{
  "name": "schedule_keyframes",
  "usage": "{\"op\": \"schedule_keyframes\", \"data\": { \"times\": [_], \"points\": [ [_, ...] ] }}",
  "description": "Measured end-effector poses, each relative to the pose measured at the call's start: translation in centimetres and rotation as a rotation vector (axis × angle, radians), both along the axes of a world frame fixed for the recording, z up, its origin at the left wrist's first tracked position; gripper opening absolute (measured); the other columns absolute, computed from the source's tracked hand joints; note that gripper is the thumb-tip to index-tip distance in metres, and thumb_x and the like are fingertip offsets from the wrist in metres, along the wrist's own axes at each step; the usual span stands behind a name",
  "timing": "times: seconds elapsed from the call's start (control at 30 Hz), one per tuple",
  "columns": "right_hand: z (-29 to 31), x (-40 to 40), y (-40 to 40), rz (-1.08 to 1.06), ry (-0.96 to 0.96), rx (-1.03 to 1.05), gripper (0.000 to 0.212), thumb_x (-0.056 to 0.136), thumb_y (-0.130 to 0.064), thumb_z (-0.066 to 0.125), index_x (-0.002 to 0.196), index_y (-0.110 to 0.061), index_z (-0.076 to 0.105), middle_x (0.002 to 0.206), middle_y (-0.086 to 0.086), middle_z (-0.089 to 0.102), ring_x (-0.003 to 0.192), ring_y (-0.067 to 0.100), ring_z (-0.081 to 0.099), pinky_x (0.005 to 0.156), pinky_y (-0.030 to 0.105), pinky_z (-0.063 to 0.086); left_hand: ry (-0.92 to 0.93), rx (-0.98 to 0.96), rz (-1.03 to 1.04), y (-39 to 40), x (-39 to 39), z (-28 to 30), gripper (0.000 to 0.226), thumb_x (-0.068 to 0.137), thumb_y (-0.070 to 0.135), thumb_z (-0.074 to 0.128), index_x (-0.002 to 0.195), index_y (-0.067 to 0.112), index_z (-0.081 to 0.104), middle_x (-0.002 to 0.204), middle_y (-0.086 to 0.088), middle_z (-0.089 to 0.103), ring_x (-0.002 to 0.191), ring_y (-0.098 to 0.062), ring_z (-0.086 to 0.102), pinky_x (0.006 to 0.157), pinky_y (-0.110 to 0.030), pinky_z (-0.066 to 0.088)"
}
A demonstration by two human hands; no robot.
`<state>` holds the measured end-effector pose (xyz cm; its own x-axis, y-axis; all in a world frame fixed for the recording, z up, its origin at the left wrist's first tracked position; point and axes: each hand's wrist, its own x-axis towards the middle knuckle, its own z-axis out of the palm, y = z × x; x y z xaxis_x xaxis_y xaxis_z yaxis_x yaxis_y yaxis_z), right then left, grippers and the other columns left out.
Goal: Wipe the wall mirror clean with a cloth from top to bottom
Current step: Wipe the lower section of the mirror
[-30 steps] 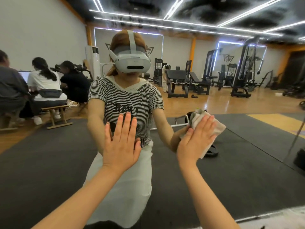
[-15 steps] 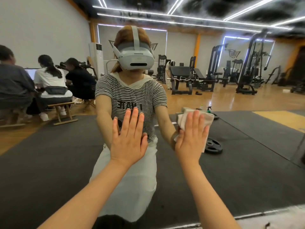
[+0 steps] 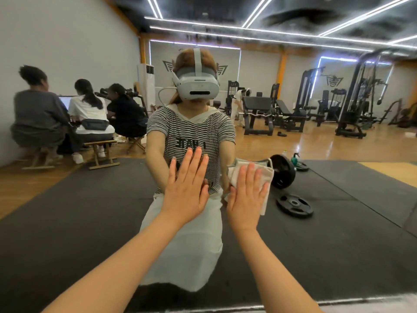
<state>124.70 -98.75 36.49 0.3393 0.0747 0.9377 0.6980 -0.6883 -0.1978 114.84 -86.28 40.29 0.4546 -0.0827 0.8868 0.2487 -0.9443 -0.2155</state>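
Both flat: left hand (image 3: pixel 188 190) on mirror (image 3: pixel 338 233), right hand (image 3: pixel 246 197) pressing cloth (image 3: pixel 250 171).

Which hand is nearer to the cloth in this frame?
Right. The right hand lies flat on the cloth, pressing it against the mirror. The left hand is flat on the bare glass beside it, apart from the cloth.

1. Two hands raised flat against one wall mirror (image 3: pixel 338 222): the left hand (image 3: pixel 188 190) and the right hand (image 3: pixel 247 199).
2. One cloth (image 3: pixel 252 171), under the right hand.
3. Three seated people (image 3: pixel 88 114) reflected at the left.
4. One loose weight plate (image 3: pixel 294 205) lying on the floor mat.
5. One barbell (image 3: pixel 282 171) with a plate on its end.
6. One green spray bottle (image 3: pixel 295 158).
7. One white standing air conditioner (image 3: pixel 146 84).
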Motion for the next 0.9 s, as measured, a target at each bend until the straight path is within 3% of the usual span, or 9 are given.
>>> {"op": "schedule_keyframes", "data": {
  "times": [0.1, 0.17, 0.37, 0.53, 0.67, 0.77, 0.83, 0.9],
  "points": [
    [0.3, -0.4, -0.4, 0.017, 0.019, -0.017, 0.058, 0.095, -0.025, 0.033, 0.150, -0.008, 0.021, 0.152, 0.016, 0.029, 0.147, 0.027, 0.008, 0.117, 0.040, -0.005, 0.049, 0.009, -0.015, 1.5, -3.2, -0.1, 0.069, 0.087, 0.032, 0.039, 0.150, 0.012, 0.022, 0.158, -0.013, 0.015, 0.149, -0.025, 0.003, 0.118, -0.046, 0.000],
    [0.4, -0.7, -0.5, 0.025, 0.027, -0.023, 0.058, 0.095, -0.027, 0.034, 0.148, -0.006, 0.024, 0.151, 0.020, 0.034, 0.141, 0.033, 0.017, 0.117, 0.040, -0.004, 0.036, -0.007, 0.041, 3.9, -5.7, -0.6, 0.067, 0.087, 0.032, 0.039, 0.149, 0.011, 0.023, 0.156, -0.013, 0.016, 0.150, -0.021, -0.005, 0.118, -0.043, -0.006],
    [0.8, -1.3, -0.9, 0.070, 0.042, -0.035, 0.065, 0.093, -0.035, 0.035, 0.149, -0.007, 0.020, 0.154, 0.020, 0.027, 0.142, 0.032, 0.014, 0.117, 0.038, -0.007, -0.067, -0.124, 0.173, 12.3, -12.5, -1.7, 0.062, 0.087, 0.026, 0.037, 0.144, 0.001, 0.026, 0.152, -0.020, 0.019, 0.149, -0.016, -0.009, 0.119, -0.041, -0.008],
    [0.8, -1.2, -0.8, 0.053, 0.035, -0.029, 0.063, 0.093, -0.033, 0.035, 0.149, -0.006, 0.022, 0.153, 0.022, 0.029, 0.142, 0.033, 0.016, 0.117, 0.041, -0.004, -0.039, -0.188, 0.268, 16.0, -13.3, -1.3, 0.065, 0.089, 0.029, 0.035, 0.147, 0.000, 0.024, 0.154, -0.024, 0.022, 0.149, -0.026, 0.001, 0.119, -0.039, -0.012],
    [0.6, 0.1, -2.0, 0.037, -0.049, -0.145, 0.064, 0.094, -0.037, 0.033, 0.149, -0.007, 0.021, 0.153, 0.019, 0.024, 0.141, 0.034, 0.018, 0.115, 0.045, 0.002, -0.088, -0.124, 0.262, 17.5, -12.5, -1.8, 0.065, 0.090, 0.031, 0.032, 0.148, 0.003, 0.024, 0.163, -0.005, -0.002, 0.149, -0.014, -0.009, 0.119, -0.040, -0.012],
    [1.1, 1.7, -3.3, 0.021, -0.143, -0.234, 0.056, 0.102, -0.043, 0.016, 0.150, -0.014, 0.016, 0.152, 0.015, 0.022, 0.143, 0.025, 0.011, 0.114, 0.047, 0.004, -0.144, -0.085, 0.237, 18.2, -12.0, -2.3, 0.064, 0.090, 0.031, 0.030, 0.147, 0.003, 0.025, 0.162, 0.007, -0.011, 0.149, -0.014, -0.008, 0.120, -0.041, -0.010],
    [1.2, 1.4, -1.9, 0.009, -0.105, -0.135, 0.056, 0.103, -0.043, 0.012, 0.150, -0.014, 0.017, 0.152, 0.014, 0.022, 0.146, 0.021, 0.006, 0.116, 0.044, -0.001, -0.160, -0.063, 0.226, 18.5, -11.8, -2.5, 0.064, 0.091, 0.031, 0.028, 0.148, 0.002, 0.025, 0.162, 0.006, -0.010, 0.150, -0.016, -0.006, 0.120, -0.042, -0.009],
    [1.4, -0.5, 1.3, -0.019, 0.024, 0.126, 0.056, 0.102, -0.039, 0.015, 0.150, -0.008, 0.019, 0.153, 0.018, 0.025, 0.146, 0.025, 0.008, 0.116, 0.044, -0.001, -0.173, -0.052, 0.214, 18.7, -11.6, -2.7, 0.064, 0.092, 0.032, 0.028, 0.149, 0.003, 0.023, 0.163, 0.004, -0.008, 0.150, -0.017, -0.004, 0.120, -0.044, -0.008]
  ]
}}
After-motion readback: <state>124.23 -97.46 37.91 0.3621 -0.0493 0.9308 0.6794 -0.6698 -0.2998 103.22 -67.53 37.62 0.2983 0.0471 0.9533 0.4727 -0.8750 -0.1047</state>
